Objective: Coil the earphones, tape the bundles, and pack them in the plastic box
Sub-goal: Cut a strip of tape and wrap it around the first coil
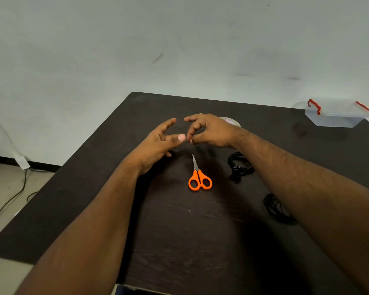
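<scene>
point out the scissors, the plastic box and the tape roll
scissors (200, 180), head view, on the orange handles where they join
plastic box (337, 118), head view, on its clear front wall under the lid
tape roll (232, 121), head view, on the visible top edge behind the right hand

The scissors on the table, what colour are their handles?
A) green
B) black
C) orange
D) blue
C: the scissors lie closed on the dark table, near the middle between the two forearms, and both finger loops are bright orange.
</scene>
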Demonstrator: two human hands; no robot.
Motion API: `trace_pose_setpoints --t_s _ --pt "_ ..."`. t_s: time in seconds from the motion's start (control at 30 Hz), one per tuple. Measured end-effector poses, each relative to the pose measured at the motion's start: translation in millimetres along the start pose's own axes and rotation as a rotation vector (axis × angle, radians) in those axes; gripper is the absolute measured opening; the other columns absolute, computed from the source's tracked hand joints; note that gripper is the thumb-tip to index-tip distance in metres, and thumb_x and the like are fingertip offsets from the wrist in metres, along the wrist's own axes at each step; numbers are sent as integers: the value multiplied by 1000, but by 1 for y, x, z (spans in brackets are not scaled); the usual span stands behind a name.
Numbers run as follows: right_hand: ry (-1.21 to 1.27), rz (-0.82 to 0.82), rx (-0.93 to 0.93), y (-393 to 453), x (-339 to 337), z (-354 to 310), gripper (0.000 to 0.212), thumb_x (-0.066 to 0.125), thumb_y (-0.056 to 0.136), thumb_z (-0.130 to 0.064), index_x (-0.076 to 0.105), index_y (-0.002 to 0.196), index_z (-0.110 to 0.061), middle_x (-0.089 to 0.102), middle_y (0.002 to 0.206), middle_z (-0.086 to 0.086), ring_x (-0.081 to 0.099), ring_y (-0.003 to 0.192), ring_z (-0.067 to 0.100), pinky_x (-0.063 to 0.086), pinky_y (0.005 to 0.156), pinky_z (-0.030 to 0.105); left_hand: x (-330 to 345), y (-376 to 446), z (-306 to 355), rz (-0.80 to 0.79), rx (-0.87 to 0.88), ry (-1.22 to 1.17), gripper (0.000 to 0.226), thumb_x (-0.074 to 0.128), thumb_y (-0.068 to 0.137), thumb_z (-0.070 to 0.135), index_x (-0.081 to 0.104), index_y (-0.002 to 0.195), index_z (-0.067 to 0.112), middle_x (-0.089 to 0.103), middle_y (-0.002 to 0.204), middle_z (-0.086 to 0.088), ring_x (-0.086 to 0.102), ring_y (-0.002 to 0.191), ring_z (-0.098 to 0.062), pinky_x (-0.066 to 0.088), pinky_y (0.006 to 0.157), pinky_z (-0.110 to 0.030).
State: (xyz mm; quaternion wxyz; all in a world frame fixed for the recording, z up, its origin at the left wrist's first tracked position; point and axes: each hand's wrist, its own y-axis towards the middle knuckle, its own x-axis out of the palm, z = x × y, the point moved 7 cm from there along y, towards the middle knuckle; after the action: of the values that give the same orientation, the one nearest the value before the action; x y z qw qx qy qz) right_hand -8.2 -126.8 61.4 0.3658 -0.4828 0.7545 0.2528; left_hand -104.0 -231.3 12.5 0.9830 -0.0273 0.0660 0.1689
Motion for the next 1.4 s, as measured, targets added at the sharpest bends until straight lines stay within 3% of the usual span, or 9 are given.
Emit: trace_pose_setpoints --t_s 0.13,0.3,0.4,0.57,0.7,0.8,1.07,1.23,1.4 --pt "-66 -23 1 -4 2 -3 20 66 83 -11 75 95 -22 30 155 -2 14 145 13 5 120 45 4 3 -5 -53 8 -136 96 72 80 5 13 152 29 73 108 -9 67 106 -18 44 99 -34" --pt "-80 -29 20 -9 1 -3 21 64 83 -8 76 95 -19 28 156 -2 11 145 12 3 120 44 -3 0 3 70 84 -140 74 76 73 -5 48 138 18 72 88 -13 70 86 -17 53 89 -27" --pt "-84 -22 8 -12 1 -7 20 64 83 -7 76 97 -16 34 153 -1 17 138 1 4 120 42 -5 -1 4 123 96 -99 52 77 71 -2 63 120 9 69 79 -10 68 74 -12 55 78 -25" --pt "-94 30 66 -15 -4 7 37 78 76 -23 68 109 -35 35 151 -2 28 140 16 24 115 44 -17 -3 4 229 103 -26 39 78 72 -2 68 109 6 68 76 -9 67 71 -13 57 77 -28" --pt "-391 267 17 -45 -16 -11 17 73 80 -35 69 95 -28 61 101 -9 54 104 14 44 91 39 -28 -2 4 285 129 55 36 78 72 -4 68 106 6 67 71 -5 65 64 -7 57 71 -22" --pt "-431 77 112 -66 13 -26 34 66 81 -53 57 65 -23 53 65 -9 54 64 9 42 56 29 -27 0 1 283 150 181 32 79 71 -4 69 100 7 68 72 -8 65 63 -5 56 71 -20" --pt "-637 -130 188 -66 37 -25 26 64 81 -15 46 64 -22 64 88 4 62 82 24 52 68 34 -36 -1 -8 381 130 286 21 82 71 4 71 86 14 71 75 -4 67 68 -8 53 71 -20" --pt "-598 -120 278 -75 25 -17 34 79 73 -32 52 85 -16 51 80 -1 49 62 14 41 51 25 -35 -1 -8 395 124 298 14 81 72 6 74 82 13 71 78 -2 65 71 -9 51 70 -17" --pt "-596 -147 328 -74 24 -14 40 82 70 -36 52 87 -15 59 85 4 59 74 21 55 69 35 -37 -1 -7 394 148 258 14 81 73 8 75 77 20 73 83 4 68 82 -7 51 78 -20"
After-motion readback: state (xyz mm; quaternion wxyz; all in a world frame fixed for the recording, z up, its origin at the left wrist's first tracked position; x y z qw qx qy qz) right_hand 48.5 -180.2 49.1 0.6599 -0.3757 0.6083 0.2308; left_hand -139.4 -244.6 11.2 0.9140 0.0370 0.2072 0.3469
